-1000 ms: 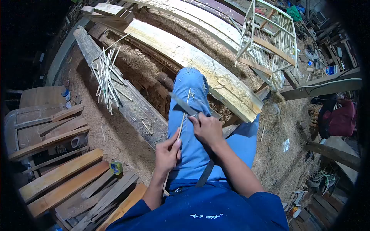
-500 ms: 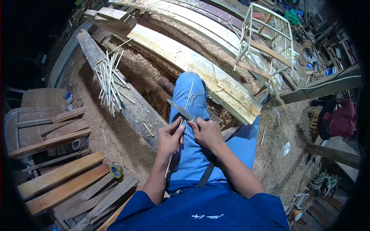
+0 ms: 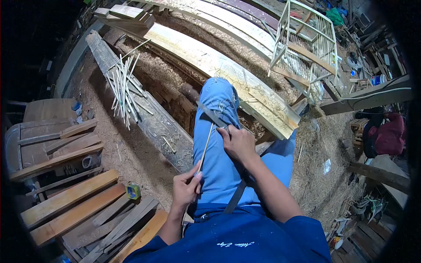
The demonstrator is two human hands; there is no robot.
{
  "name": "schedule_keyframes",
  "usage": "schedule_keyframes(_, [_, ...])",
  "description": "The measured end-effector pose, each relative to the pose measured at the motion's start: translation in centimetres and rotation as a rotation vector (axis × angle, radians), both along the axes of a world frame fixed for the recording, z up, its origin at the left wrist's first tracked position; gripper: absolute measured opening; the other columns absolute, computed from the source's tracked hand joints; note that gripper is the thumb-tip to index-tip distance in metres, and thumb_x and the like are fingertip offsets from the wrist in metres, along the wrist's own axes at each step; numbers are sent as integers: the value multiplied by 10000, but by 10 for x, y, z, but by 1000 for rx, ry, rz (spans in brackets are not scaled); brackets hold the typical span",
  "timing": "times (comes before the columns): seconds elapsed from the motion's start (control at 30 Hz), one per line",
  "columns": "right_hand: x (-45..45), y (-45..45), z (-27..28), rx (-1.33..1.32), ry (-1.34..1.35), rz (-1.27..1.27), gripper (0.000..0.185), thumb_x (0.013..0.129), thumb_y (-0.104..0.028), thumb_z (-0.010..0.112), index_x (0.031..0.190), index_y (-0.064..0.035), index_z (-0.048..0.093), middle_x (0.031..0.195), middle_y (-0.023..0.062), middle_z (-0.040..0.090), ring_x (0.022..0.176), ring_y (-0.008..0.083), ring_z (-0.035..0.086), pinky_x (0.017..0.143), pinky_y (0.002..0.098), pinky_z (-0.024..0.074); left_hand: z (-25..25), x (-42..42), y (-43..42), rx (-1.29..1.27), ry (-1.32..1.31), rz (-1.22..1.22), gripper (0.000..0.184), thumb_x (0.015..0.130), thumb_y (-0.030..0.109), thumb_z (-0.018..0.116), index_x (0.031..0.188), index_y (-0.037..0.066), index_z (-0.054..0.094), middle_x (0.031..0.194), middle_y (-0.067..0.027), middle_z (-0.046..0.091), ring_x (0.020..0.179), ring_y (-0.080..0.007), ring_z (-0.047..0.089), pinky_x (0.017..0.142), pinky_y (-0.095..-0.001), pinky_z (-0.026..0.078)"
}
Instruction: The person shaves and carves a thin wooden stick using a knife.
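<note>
My left hand pinches a thin wooden stick that runs up along my jeans-covered thigh. Above and to the right of it, my right hand is closed around the handle of a knife. The blade points up and to the left, and its edge lies by the stick's upper end; whether they touch is unclear. A bundle of thin sticks rests on a weathered plank at the left.
A pale board with shavings crosses behind my knee. A slatted cage stands at upper right. Stacked boards and a yellow-green tape measure are at lower left. Dark red cloth is at far right. Sawdust covers the ground.
Since half a second ago, my left hand has drawn down toward my waist with the stick, away from the knife. My right hand has shifted slightly right, still holding the knife.
</note>
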State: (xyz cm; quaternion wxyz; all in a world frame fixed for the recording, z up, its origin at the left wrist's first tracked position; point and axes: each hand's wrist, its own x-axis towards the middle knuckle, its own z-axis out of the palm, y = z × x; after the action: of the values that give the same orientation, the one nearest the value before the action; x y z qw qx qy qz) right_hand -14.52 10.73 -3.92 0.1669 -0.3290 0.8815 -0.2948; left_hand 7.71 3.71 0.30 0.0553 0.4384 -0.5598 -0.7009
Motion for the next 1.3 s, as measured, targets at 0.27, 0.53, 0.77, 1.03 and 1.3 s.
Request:
schedule_keyframes(0.27, [15,5,-3,-89,-30,21,443,961,-440,566,765,-46,614,624,257,604,645,464,631,586,557,485,9,-52,-16,-57,-26,5,394,953,124,654,1340,71,607,555,30,526,403,-31,409,365,-221,316])
schedule_keyframes(0.53, [11,8,4,-57,1,27,442,947,-436,583,750,-42,601,607,247,599,615,460,625,558,562,476,-8,-88,-34,-69,66,-28,404,952,132,661,1343,56,599,576,47,507,430,-27,398,365,-225,294])
schedule_keyframes(0.77, [9,1,-3,-31,61,41,471,948,-473,562,732,-57,600,606,245,618,610,449,650,562,572,498,-1,-50,-16,-5,58,20,417,936,85,670,1346,66,598,604,62,519,467,-17,402,415,-210,297])
schedule_keyframes(1.03, [14,2,-8,-15,101,21,453,937,-466,579,728,-64,584,587,232,602,588,439,634,526,553,479,4,-22,2,16,41,82,418,925,54,667,1338,59,605,603,63,509,463,-16,394,413,-206,289])
schedule_keyframes(1.3, [12,2,-9,2,113,18,467,936,-491,572,751,-64,600,601,224,618,596,444,641,550,559,491,12,-2,9,25,22,75,417,924,25,658,1337,45,603,640,44,547,476,-16,404,435,-199,313])
